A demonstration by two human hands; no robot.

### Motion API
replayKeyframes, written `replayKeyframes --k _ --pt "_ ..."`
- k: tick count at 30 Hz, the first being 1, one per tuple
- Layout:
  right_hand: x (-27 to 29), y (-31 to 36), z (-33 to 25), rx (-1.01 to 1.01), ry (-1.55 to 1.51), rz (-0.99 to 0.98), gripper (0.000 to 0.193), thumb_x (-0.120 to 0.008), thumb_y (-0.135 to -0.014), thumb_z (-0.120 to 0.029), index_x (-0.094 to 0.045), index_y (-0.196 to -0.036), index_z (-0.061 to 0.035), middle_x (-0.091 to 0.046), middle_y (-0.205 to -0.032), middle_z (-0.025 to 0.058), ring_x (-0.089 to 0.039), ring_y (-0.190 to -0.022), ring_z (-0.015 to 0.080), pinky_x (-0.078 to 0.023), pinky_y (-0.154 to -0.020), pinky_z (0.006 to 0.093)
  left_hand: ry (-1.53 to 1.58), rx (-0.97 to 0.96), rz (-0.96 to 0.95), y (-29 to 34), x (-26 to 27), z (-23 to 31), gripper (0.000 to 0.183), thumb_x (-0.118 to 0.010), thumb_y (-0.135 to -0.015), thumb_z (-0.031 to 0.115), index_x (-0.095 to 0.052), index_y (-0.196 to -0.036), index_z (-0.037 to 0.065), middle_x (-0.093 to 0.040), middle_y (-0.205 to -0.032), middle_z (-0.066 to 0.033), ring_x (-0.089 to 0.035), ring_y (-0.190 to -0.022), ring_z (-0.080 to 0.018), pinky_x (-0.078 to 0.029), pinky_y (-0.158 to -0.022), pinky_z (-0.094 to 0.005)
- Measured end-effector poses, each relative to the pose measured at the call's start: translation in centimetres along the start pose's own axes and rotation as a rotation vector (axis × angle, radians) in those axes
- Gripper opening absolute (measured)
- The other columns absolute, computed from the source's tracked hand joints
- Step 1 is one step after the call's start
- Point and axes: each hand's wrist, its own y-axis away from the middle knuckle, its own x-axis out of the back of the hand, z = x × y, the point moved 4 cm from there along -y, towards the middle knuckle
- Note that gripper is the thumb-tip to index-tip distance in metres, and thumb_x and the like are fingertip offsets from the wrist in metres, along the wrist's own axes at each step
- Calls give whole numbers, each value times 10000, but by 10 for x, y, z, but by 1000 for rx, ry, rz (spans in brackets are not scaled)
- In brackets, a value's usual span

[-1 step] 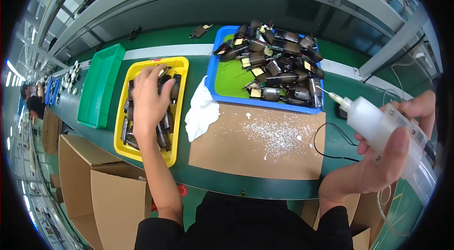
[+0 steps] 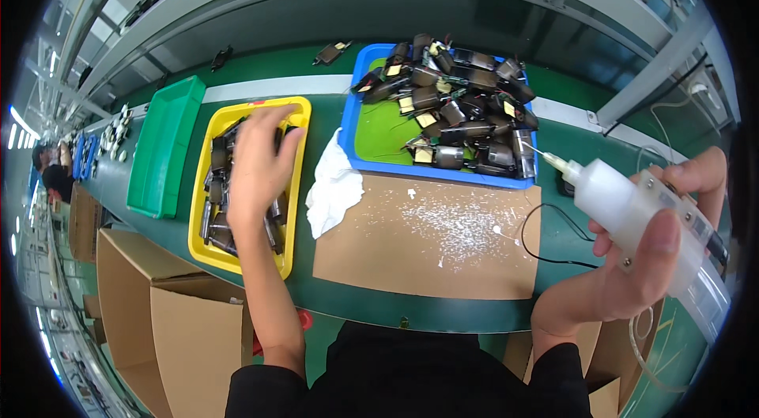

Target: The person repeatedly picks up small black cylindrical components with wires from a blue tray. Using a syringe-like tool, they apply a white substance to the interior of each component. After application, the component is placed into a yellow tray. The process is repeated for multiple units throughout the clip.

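Observation:
My left hand hovers over the yellow tray, its thumb apart from the other fingers; nothing shows in its grasp. Dark cylindrical parts lie in that tray, some hidden beneath the hand. On the right, my right hand is wrapped round a large white dispensing syringe with a thin needle tip. The needle points up and left, close to the near right corner of the blue tray. Heaped in the blue tray are several dark parts with wires and pale yellow labels.
A white cloth lies between the trays. White specks cover a cardboard sheet, with a black cable at its right edge. The green tray stands left. Cardboard boxes stand below the bench. One loose part lies behind the trays.
My left hand has shifted slightly right over the yellow tray, and the labelled part seen by its fingertips is now hidden. The right hand keeps its hold on the dispensing syringe.

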Motion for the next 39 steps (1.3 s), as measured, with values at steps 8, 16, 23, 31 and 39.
replayKeyframes --k 8,16,23,31,39 --pt "-4 -6 -2 -1 -187 -100 423 -587 -852 -326 -336 -1005 -21 -530 -706 137 -592 -492 172 -472 -402 223 231 -517 -177 -34 -131 147 312 -680 -756 145 -612 -1046 55 -610 -897 -116 -583 -912 -303 -461 -798 -407" --pt "1 -4 0 -62 -161 -89 448 -620 -831 -346 -324 -995 -52 -551 -695 146 -599 -491 178 -488 -409 236 461 -382 -62 -49 -113 131 343 -694 -739 64 -615 -1071 95 -630 -1022 -58 -527 -824 -217 -429 -791 -351" --pt "-1 -9 -8 -36 -235 -123 461 -620 -821 -373 -325 -997 -66 -553 -665 138 -592 -481 173 -480 -400 238 2075 275 -197 -76 -76 73 381 -563 -871 102 -451 -1235 92 -560 -955 -101 -555 -836 -180 -471 -789 -289" --pt "-10 -6 -2 -17 -188 -12 478 -641 -799 -386 -340 -974 -58 -548 -650 124 -590 -483 167 -461 -395 221 2092 118 -448 -75 -84 107 495 -284 -1000 394 -335 -1355 53 -463 -904 -66 -448 -756 -159 -400 -672 -297" --pt "-23 -6 -5 -147 -377 -90 504 -696 -758 -318 -338 -989 -50 -533 -729 121 -608 -539 171 -491 -423 245 1890 -262 -833 -35 -50 159 766 -510 -878 529 -330 -1313 -75 -518 -900 -112 -530 -676 -154 -424 -587 -286"
